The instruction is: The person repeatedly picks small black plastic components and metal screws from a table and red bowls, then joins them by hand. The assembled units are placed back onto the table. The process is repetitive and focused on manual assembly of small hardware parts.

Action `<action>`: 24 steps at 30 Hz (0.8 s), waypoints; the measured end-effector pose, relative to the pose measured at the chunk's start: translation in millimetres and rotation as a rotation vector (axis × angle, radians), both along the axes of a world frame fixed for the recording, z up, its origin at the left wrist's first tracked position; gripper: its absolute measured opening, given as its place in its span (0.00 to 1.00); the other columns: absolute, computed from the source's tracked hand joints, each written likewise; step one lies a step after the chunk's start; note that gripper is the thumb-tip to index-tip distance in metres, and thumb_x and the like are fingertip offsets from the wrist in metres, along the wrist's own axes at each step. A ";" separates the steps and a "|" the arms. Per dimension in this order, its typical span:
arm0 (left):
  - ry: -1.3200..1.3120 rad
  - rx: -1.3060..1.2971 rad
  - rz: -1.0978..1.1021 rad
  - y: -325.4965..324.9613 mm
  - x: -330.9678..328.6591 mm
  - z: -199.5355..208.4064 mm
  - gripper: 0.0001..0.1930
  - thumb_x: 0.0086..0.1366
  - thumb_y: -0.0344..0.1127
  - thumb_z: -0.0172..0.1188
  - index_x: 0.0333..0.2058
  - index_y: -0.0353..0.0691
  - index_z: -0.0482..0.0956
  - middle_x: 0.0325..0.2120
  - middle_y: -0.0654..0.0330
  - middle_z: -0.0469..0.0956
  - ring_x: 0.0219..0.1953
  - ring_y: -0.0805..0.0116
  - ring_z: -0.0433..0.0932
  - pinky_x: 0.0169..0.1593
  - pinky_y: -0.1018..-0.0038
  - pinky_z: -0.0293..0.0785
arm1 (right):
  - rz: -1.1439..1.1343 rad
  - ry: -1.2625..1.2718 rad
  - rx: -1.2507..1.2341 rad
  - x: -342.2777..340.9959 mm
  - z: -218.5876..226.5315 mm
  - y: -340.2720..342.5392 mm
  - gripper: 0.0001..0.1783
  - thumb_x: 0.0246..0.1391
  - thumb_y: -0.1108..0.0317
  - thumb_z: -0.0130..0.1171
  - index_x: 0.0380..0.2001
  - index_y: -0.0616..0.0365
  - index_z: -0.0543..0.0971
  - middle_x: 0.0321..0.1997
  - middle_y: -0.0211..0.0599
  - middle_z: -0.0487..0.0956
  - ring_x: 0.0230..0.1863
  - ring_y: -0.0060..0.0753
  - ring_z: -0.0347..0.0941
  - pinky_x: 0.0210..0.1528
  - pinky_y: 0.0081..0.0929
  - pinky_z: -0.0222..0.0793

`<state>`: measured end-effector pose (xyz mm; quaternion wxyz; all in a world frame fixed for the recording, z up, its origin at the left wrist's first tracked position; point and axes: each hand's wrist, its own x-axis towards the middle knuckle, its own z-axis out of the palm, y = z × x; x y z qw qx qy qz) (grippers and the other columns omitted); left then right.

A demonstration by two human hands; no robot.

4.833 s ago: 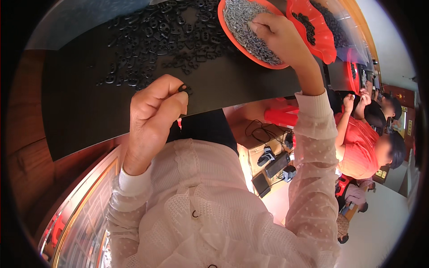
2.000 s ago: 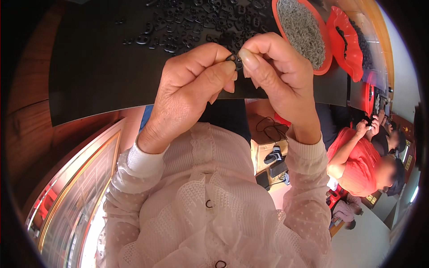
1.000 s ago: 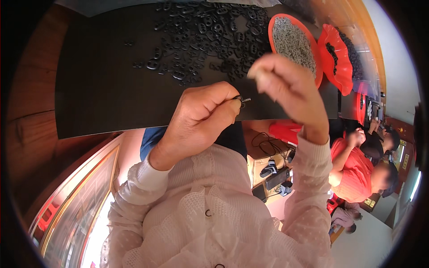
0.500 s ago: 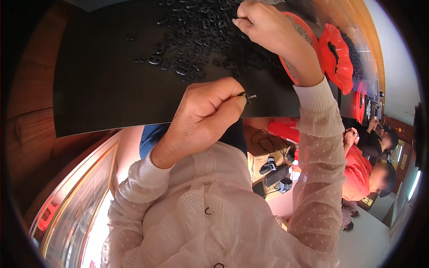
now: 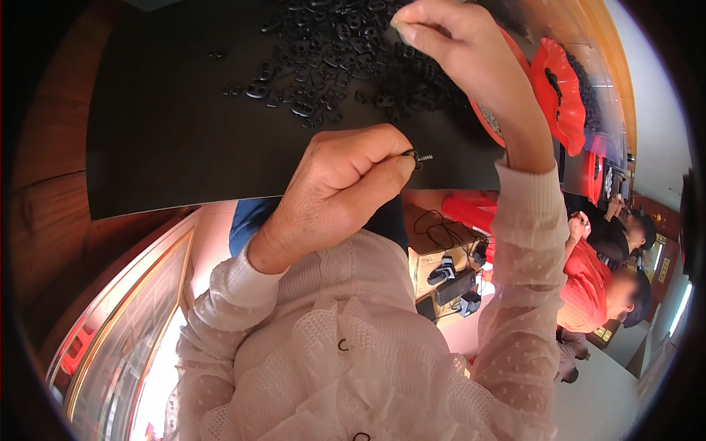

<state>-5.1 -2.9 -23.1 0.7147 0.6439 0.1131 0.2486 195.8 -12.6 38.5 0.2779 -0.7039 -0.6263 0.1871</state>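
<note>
My left hand is closed in a pinch on a small black plastic cord-lock part. A thin metal spring sticks out of that part to the right. Most of the part is hidden by my thumb and forefinger. Farther off, my right hand hovers over the right side of a loose pile of black cord-lock parts, its fingers curled and thumb near the forefinger. Whatever its fingertips hold, if anything, cannot be made out. The pile lies on a black tabletop.
Right of the pile, partly behind my right forearm, is a red basin with grey contents. Beside it stands a wavy-edged red dish holding black pieces. Other people, one in a red shirt, sit at the right. Cables and chargers lie below the table.
My right hand has shifted slightly right and nearer to me, and its fingers have loosened a little. My left hand has edged right with the black part and spring.
</note>
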 end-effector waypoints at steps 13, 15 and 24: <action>0.004 -0.055 -0.014 -2.4 -0.6 -0.7 0.08 0.67 0.30 0.50 0.34 0.35 0.78 0.29 0.66 0.79 0.26 0.84 0.67 0.30 0.84 0.65 | -0.083 0.714 -0.129 -32.9 -12.4 -60.4 0.05 0.57 0.72 0.57 0.34 0.62 0.78 0.27 0.22 0.75 0.30 0.11 0.68 0.33 0.13 0.64; 0.010 -0.078 -0.004 -3.1 0.0 1.7 0.08 0.67 0.31 0.50 0.34 0.36 0.78 0.29 0.66 0.79 0.25 0.84 0.66 0.30 0.84 0.64 | -0.078 0.738 -0.108 -31.7 -15.0 -65.0 0.05 0.57 0.72 0.57 0.34 0.62 0.78 0.27 0.22 0.76 0.31 0.11 0.68 0.33 0.13 0.65; 0.004 -0.108 0.021 -5.1 2.3 3.6 0.09 0.65 0.32 0.50 0.33 0.37 0.79 0.30 0.64 0.81 0.23 0.83 0.65 0.28 0.83 0.63 | -0.054 0.684 -0.093 -29.5 -14.4 -73.1 0.06 0.57 0.72 0.58 0.36 0.63 0.79 0.29 0.24 0.77 0.32 0.13 0.71 0.34 0.14 0.66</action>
